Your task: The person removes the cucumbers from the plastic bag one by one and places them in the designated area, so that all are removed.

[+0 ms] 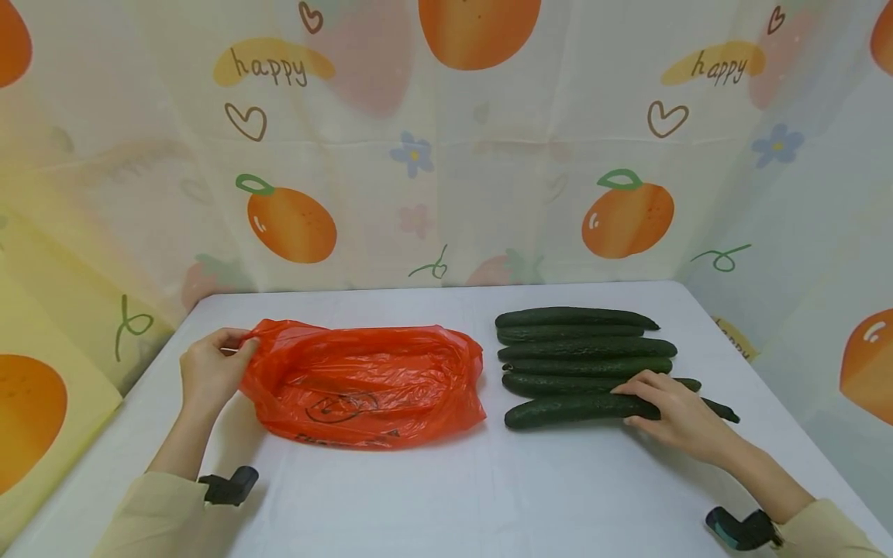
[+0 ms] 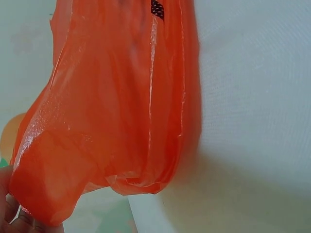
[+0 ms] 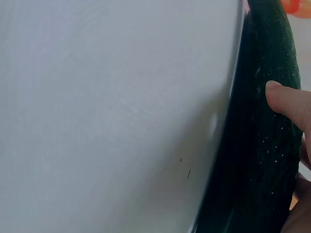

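A red plastic bag (image 1: pixel 377 387) lies on its side on the left half of the table, its mouth spread wide. My left hand (image 1: pixel 215 370) pinches the bag's upper left corner between thumb and fingers; the left wrist view shows the stretched bag (image 2: pixel 112 107) close up. On the right, several dark green cucumbers (image 1: pixel 586 347) lie side by side in a stack of rows. My right hand (image 1: pixel 680 415) grips the nearest cucumber (image 1: pixel 565 411) near its right end. In the right wrist view, the thumb presses on this cucumber (image 3: pixel 272 155), while the other fingers are mostly hidden behind it.
A white cloth covers the table (image 1: pixel 446 504). Behind it hangs a patterned curtain (image 1: pixel 474 194) with printed oranges and hearts. Small black cameras (image 1: pixel 232 486) are strapped to both wrists. A gap of white tabletop separates bag and cucumbers.
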Available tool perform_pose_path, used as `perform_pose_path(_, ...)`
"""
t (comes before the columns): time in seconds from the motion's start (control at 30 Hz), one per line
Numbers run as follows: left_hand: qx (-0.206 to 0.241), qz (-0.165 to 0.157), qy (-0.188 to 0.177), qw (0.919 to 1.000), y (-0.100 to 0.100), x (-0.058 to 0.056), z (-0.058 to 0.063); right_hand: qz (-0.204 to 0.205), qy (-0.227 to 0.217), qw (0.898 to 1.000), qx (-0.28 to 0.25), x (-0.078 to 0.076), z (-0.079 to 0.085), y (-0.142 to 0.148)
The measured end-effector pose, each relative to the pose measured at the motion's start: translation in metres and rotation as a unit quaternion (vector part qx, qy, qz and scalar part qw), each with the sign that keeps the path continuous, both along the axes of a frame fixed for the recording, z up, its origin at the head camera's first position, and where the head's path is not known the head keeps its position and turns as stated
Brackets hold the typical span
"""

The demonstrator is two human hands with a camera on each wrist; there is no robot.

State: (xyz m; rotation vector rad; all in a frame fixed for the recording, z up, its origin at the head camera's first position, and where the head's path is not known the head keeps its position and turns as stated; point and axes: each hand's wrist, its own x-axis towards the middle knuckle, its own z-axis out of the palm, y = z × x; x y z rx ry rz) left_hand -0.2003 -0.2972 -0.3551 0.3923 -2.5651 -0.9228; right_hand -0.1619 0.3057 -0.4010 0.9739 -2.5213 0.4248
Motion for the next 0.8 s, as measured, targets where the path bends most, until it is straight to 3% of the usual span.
perform_pose_path(0.8, -0.003, -0.005, 0.002, 1.0000, -0.0008, 0.0003, -0.0013, -0.027, 0.011, 0.999, 0.044, -0.0063, -0.0074, -0.0014)
